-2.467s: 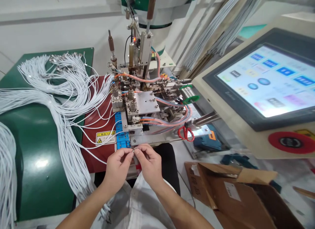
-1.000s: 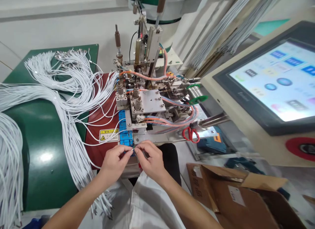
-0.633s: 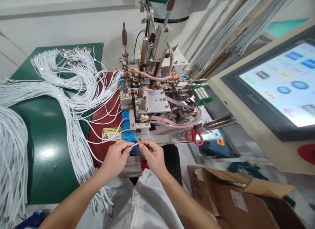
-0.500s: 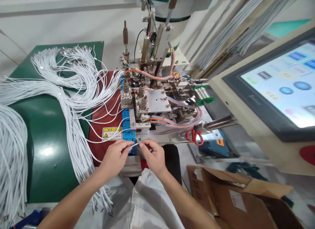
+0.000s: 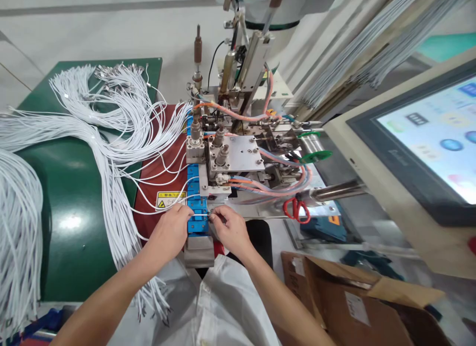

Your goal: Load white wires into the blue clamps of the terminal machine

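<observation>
My left hand and my right hand meet at the front of a small metal machine. Both pinch the end of one thin white wire, stretched between their fingertips over the blue fixture blocks. The right fingertips hold the wire's tip at the machine's front plate. The wire trails left toward a large bundle of white wires lying on the green table.
A touchscreen panel stands at the right. Red-handled scissors hang off the machine's right side. An open cardboard box sits at the lower right. A yellow warning label lies on the red mat. More white wires hang at the upper right.
Both hands have moved forward, from just in front of the machine onto the blue blocks, still pinching the wire. The view has shifted to the left.
</observation>
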{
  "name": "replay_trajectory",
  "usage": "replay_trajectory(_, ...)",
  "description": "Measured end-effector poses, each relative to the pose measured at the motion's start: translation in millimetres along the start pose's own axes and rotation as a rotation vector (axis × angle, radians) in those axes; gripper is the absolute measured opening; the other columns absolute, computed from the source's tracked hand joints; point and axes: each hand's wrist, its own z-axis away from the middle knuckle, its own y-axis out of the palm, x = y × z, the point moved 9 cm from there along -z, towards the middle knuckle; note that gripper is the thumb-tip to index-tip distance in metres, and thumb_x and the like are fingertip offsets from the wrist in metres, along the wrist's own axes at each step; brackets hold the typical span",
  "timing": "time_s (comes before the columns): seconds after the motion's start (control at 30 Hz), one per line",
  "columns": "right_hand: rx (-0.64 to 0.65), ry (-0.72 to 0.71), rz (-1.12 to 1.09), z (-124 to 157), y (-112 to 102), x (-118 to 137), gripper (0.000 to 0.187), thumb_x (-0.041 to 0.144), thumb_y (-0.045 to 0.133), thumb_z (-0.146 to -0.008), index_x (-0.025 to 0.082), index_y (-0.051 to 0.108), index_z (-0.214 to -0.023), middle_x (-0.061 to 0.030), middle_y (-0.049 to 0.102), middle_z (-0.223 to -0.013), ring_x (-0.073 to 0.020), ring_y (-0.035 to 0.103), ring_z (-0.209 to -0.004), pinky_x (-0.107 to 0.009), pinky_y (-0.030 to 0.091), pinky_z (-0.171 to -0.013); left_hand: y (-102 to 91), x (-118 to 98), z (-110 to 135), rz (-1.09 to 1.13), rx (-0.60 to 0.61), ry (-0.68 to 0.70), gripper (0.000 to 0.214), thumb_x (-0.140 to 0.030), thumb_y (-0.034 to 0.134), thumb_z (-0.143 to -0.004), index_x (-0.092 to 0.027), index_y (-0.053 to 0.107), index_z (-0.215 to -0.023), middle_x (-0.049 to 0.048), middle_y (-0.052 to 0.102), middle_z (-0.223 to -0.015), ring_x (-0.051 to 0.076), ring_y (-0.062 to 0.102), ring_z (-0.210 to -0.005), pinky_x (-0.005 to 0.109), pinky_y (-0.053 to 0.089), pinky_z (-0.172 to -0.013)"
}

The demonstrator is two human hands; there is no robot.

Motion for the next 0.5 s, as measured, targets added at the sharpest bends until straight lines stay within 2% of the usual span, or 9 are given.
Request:
replay_trajectory(0.1,0.02,0.004,-0.033,-1,3,-5,0.012,0.019,0.048,-0.077,0.021,0.055,-0.067,0.0005,0.058,-0.064,-0.0158,0.053,-0.062,-0.024,0.038,-0.056,2.0,0,0,-0.019,0.019,-0.002,0.026,-0.006,0.037,-0.082,-0.016,0.059,-0.088,0.0074,0.059,-0.083,0.02,0.057,-0.079,0.034,0.046,-0.073)
replay_trajectory(0.23,0.065,-0.078,-0.031,-3,7,-1,0.022,0.025,0.038,-0.086,0.021,0.052,-0.07,0.0002,0.057,-0.067,-0.0153,0.053,-0.066,-0.025,0.039,-0.061,1.6,-2,0,0.011,0.019,0.038,0.028,-0.005,0.035,-0.082,-0.016,0.059,-0.09,0.0079,0.06,-0.086,0.019,0.057,-0.083,0.034,0.046,-0.077)
replay_trajectory(0.33,0.021,-0.142,0.036,-6,5,5,0.029,0.029,0.032,-0.09,0.021,0.051,-0.069,-0.0009,0.054,-0.067,-0.0158,0.052,-0.068,-0.027,0.039,-0.064,2.1,-1,1,0.027,0.015,0.065,0.028,-0.005,0.035,-0.082,-0.016,0.059,-0.09,0.0076,0.06,-0.086,0.019,0.057,-0.083,0.034,0.047,-0.077)
replay_trajectory(0.5,-0.05,-0.255,0.04,-1,-1,13,0.027,0.026,0.036,-0.089,0.02,0.053,-0.069,-0.0023,0.054,-0.069,-0.016,0.052,-0.071,-0.028,0.039,-0.067,3.9,0,1,0.032,0.014,0.064,0.027,-0.006,0.034,-0.083,-0.015,0.059,-0.091,0.0086,0.06,-0.087,0.019,0.058,-0.084,0.034,0.047,-0.078)
